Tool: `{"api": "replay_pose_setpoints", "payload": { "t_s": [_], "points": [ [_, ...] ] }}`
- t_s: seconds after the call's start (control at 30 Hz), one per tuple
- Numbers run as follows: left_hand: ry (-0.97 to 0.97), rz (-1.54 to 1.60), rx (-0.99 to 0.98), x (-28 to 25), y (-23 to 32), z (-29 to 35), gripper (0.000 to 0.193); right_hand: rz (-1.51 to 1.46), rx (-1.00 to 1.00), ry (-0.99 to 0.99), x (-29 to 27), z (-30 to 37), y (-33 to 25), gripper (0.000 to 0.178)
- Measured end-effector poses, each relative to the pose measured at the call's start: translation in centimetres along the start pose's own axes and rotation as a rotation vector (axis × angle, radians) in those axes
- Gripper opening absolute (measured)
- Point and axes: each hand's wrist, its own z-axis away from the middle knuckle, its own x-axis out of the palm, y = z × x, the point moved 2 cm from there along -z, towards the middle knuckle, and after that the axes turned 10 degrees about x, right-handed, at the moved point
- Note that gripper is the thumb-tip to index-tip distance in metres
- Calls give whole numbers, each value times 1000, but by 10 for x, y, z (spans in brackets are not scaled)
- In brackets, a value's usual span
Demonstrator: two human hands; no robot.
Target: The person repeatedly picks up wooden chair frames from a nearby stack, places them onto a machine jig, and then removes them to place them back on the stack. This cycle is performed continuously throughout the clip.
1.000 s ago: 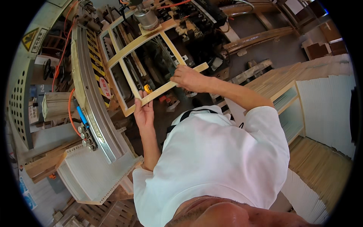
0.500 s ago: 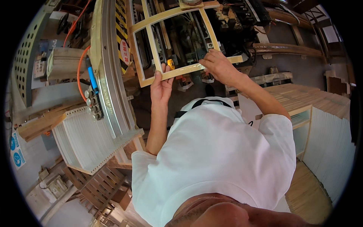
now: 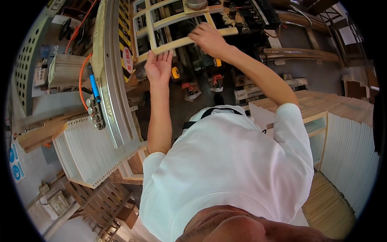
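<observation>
A pale wooden frame with crossbars lies over the dark machine bed in front of me. My left hand is at its near rail, left of the middle. The palm faces up, the fingers are stretched out, and their tips touch the rail's near edge. My right hand bends its fingers over the same rail farther right, gripping it; the fingertips are partly hidden. A round metal piece sits above the frame's far part on a wooden block.
At left runs a long metal rail beside a yellow-black striped strip. A blue air gun hangs by an orange hose. White slats are stacked left and right. Red foot pedals stand below the machine.
The wooden frame has moved away from me, deeper into the machine, and both hands have gone forward with it. My left fingers have straightened from their grip. The pedals now show more fully.
</observation>
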Motion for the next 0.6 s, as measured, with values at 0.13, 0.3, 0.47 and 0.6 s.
{"api": "replay_pose_setpoints", "payload": {
  "t_s": [0.13,0.3,0.47,0.6],
  "points": [
    [-149,-6,12,9,0,-55,65,232,-118,-10,29,-63,-4,14],
    [12,-122,30,21,-10,-70,69,325,-199,-144,77,-113,9,7],
    [31,-154,-54,18,-34,-72,69,258,-168,-227,89,-137,32,10],
    [52,-72,-134,22,-62,-100,72,258,-124,-392,85,-144,29,11]
  ]
}}
